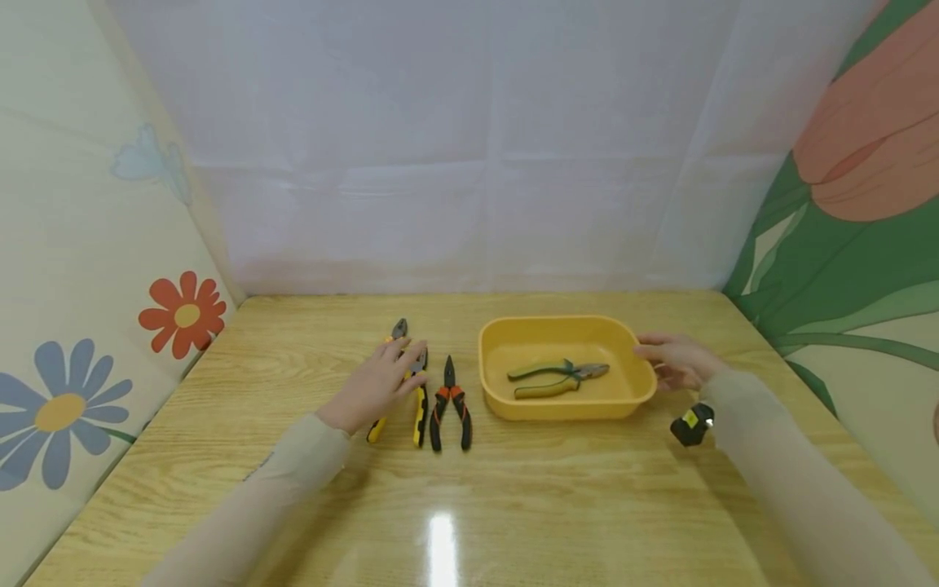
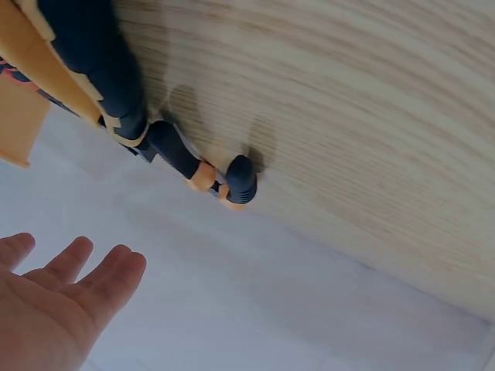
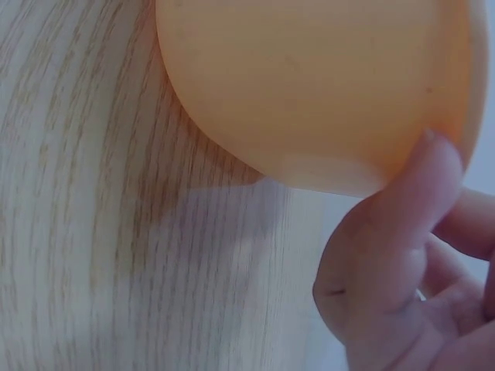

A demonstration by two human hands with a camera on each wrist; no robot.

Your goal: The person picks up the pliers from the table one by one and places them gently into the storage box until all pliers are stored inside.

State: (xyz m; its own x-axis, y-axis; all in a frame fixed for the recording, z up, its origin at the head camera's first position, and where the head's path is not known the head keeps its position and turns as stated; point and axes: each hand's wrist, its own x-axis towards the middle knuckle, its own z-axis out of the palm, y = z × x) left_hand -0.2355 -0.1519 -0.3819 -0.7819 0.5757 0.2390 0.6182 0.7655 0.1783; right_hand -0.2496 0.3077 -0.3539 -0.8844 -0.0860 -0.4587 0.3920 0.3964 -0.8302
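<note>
My left hand [image 1: 374, 385] reaches over pliers with yellow and black handles [image 1: 421, 416], its fingers extended and partly hiding them. Two grey plier heads [image 1: 399, 328] show past the fingers. In the left wrist view the hand [image 2: 69, 305] has relaxed fingers, apart from the dark and orange tools [image 2: 100, 62]. Needle-nose pliers [image 1: 450, 399] with black and orange handles lie just to its right. At the right end of a yellow plastic basin [image 1: 557, 410], my right hand [image 1: 678, 359] grips the rim, thumb [image 3: 425, 185] against the wall. Combination pliers [image 1: 575, 375] with green-yellow handles lie inside the basin.
A small black object with a yellow patch [image 1: 692, 424] shows beside the right sleeve. The wooden table [image 1: 543, 505] meets a white cloth [image 1: 469, 163] at the back. Floral panels [image 1: 73, 244] stand along both sides.
</note>
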